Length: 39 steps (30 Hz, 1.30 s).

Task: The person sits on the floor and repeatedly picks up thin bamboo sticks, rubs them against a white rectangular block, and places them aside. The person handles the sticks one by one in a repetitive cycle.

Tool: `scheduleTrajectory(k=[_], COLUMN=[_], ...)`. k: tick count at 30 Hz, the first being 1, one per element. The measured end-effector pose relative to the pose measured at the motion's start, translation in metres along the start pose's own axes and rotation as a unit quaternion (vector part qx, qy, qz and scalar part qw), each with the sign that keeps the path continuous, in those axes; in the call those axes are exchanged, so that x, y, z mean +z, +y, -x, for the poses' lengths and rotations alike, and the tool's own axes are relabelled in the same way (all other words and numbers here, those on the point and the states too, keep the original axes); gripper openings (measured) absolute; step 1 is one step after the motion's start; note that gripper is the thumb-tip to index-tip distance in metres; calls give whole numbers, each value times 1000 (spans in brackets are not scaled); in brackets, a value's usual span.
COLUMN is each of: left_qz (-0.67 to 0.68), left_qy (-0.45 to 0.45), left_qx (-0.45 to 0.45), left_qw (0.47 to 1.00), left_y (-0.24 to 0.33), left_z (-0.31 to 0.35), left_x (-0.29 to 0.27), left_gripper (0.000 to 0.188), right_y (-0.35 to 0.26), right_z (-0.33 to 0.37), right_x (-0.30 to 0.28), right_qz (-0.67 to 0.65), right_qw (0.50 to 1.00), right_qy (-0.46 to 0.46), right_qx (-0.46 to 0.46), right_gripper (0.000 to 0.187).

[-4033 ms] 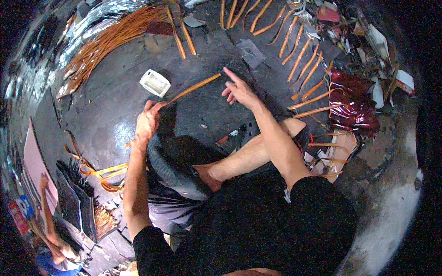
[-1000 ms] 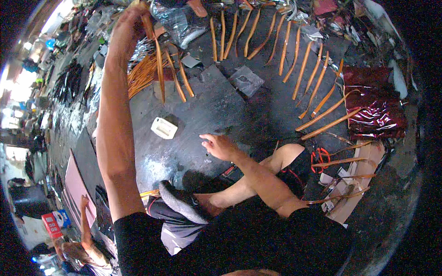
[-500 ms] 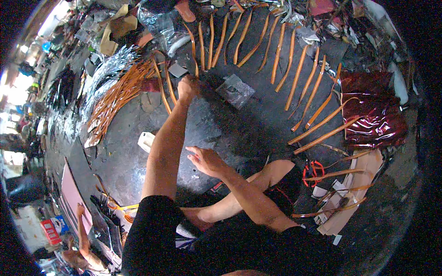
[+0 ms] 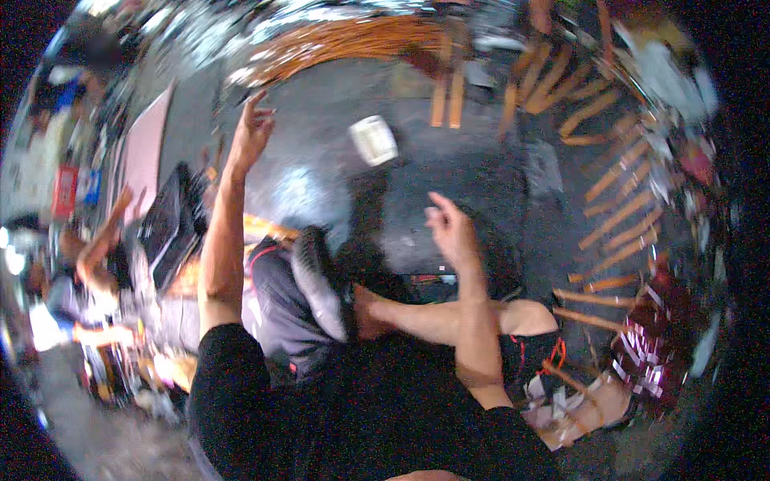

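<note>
My left hand [image 4: 255, 132] reaches out at the far left, its fingers apart and nothing visible in them. It is nearest to the left end of a big bundle of thin orange-brown strips [image 4: 345, 44], without clear contact. My right hand [image 4: 451, 228] hovers over the dark floor in front of my bent leg, fingers loosely apart and holding nothing. Between the hands, farther off, lies a small white block-like object [image 4: 374, 140]. Beyond it two flat brown strips [image 4: 455, 100] lie side by side. Motion blurs much of the picture.
Several more brown strips [image 4: 613, 228] fan out along the right. Near them are a shiny dark red sheet [image 4: 662, 337] and a cardboard piece [image 4: 605, 401]. At left, a co-worker's arm [image 4: 100, 240] reaches toward a pink board [image 4: 148, 148]. My shoe [image 4: 315, 280] is in the middle.
The view has swung left, so the floor things appear shifted right. My left hand has left the row of spaced strips for the bundle's left end. My right hand remains open.
</note>
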<state>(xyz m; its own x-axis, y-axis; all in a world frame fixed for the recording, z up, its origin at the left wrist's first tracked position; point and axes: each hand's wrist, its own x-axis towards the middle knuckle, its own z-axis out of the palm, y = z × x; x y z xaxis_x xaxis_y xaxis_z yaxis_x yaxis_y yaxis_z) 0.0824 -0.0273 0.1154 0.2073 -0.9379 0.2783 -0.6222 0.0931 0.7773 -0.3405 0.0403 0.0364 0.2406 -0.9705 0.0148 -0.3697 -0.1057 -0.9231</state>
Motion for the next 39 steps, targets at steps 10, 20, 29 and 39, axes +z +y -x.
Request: scheduleTrajectory(k=[10, 20, 29, 39], left_qz=[-270, -270, -249, -144], left_qy=[157, 336, 215, 274], left_qx=[-333, -336, -430, -380], left_qw=[890, 838, 841, 872], left_y=[-208, -244, -224, -233], left_z=[185, 204, 201, 198], left_x=[-150, -101, -126, -95], left_gripper=[37, 35, 70, 40], right_y=[-14, -5, -2, -5], right_z=[7, 13, 12, 31], right_x=[20, 27, 49, 31], right_qz=[104, 104, 69, 45], right_qw=[989, 982, 988, 989], right_qy=[-86, -95, -135, -121], right_qx=[63, 124, 33, 73], right_gripper=[38, 35, 33, 32])
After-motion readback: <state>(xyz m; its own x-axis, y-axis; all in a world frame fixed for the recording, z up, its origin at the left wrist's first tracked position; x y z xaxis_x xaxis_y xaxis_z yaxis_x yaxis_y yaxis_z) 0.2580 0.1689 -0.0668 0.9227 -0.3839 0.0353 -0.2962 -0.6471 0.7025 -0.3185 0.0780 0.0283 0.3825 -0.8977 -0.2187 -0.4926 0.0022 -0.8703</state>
